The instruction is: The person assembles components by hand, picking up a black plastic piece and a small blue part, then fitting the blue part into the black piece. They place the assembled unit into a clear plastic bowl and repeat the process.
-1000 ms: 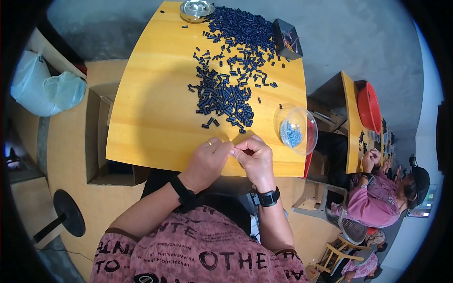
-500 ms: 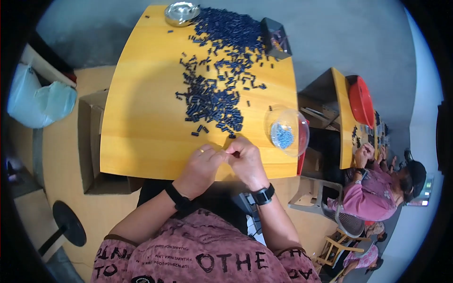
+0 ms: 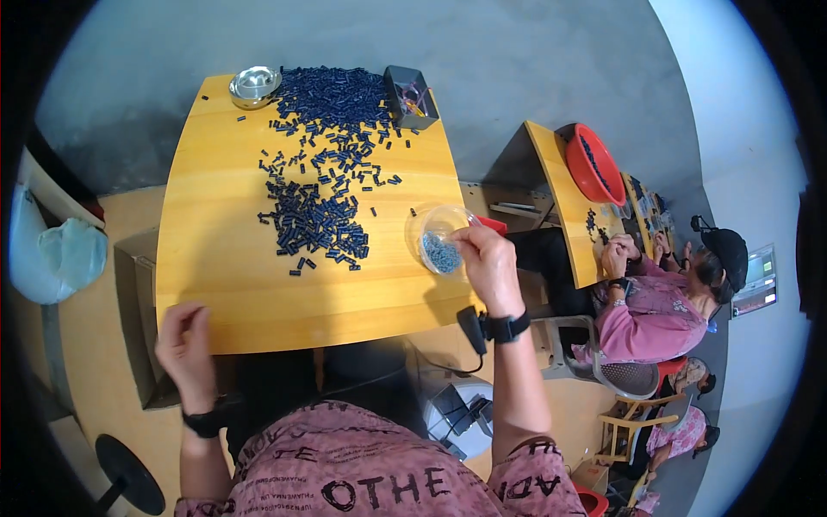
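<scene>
The right hand (image 3: 487, 263) reaches into the clear plastic bowl (image 3: 438, 239) of small blue parts; its grip is hidden. The left hand (image 3: 183, 340), fingers loosely curled and empty, hangs off the table's (image 3: 215, 258) near left edge

Worn on the head, looking steeply down from close above at a yellow table (image 3: 224, 284), own forearms entering from below; fisheye bending edges, catching a co-worker (image 3: 663, 297) far right.

One yellow wooden table (image 3: 215, 284) in front and a second such table (image 3: 556, 185) to the right, one metal bowl (image 3: 255, 84), one clear plastic bowl (image 3: 438, 239), one grey tray (image 3: 407, 92), one red basin (image 3: 594, 164), and dark blue pieces (image 3: 320, 211) too numerous to count.
</scene>
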A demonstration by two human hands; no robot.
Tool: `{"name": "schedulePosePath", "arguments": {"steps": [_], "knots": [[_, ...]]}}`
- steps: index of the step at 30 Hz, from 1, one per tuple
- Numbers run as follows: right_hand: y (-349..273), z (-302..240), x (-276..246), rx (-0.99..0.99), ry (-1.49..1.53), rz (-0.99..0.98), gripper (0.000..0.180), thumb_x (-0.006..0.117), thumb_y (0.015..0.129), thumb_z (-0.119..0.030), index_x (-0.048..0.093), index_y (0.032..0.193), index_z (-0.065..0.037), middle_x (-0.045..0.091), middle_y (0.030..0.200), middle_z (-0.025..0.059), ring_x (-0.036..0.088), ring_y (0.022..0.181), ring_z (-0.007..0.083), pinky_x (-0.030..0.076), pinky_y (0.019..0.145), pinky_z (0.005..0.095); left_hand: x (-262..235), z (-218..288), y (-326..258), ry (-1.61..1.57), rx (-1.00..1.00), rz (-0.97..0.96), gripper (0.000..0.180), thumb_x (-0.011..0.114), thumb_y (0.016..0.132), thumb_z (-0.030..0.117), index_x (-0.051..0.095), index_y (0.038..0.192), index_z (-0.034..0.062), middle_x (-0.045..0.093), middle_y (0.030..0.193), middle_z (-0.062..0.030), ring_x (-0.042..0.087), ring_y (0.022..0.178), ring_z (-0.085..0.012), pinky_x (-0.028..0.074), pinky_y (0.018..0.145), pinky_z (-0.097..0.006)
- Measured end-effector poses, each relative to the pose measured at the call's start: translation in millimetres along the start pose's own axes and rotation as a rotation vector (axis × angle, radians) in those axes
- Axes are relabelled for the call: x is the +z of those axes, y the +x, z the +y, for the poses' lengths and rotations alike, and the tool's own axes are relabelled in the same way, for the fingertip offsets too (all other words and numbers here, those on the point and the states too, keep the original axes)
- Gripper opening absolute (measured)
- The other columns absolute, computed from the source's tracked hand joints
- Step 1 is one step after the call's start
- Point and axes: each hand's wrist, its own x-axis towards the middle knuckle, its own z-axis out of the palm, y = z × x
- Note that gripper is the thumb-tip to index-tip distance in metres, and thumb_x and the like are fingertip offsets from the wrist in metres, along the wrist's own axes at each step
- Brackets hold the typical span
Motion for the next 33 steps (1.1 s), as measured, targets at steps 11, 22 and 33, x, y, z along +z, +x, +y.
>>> {"name": "schedulePosePath", "arguments": {"steps": [11, 22, 33], "knots": [[21.7, 61.7, 32.3, -0.112, -0.200, -0.250, 0.020, 0.061, 0.077, 0.006, 0.071, 0.093, 0.000, 0.068, 0.085, 0.0220, 0.067, 0.080, 0.0361, 0.054, 0.073, 0.0395, -120.9, -134.6, -5.8, 0.227, -0.305, 0.090, 0.018, 0.058, 0.091, -0.001, 0.064, 0.108, -0.0005, 0.065, 0.101, -0.0030, 0.059, 0.095, -0.0119, 0.046, 0.088, -0.025], [31.3, 51.5, 27.7, -0.106, -0.168, -0.213, 0.012, 0.066, 0.079, -0.002, 0.071, 0.090, 0.001, 0.068, 0.082, 0.0188, 0.067, 0.077, 0.0341, 0.054, 0.071, 0.0380, -33.3, -28.5, 30.1, 0.163, -0.034, -0.046, 0.016, 0.057, 0.086, -0.006, 0.063, 0.100, -0.0005, 0.060, 0.097, -0.0033, 0.057, 0.088, -0.0117, 0.044, 0.078, -0.023], [35.6, 62.5, 43.6, -0.199, -0.405, -0.228, 0.006, 0.062, 0.075, -0.004, 0.068, 0.078, -0.005, 0.066, 0.079, 0.0170, 0.066, 0.076, 0.0348, 0.054, 0.067, 0.0435, 89.6, 36.9, 30.7, 0.040, 0.055, -0.539, 0.010, 0.065, 0.082, 0.000, 0.069, 0.091, 0.0011, 0.067, 0.085, -0.0075, 0.062, 0.075, -0.0165, 0.048, 0.067, -0.027]]}}
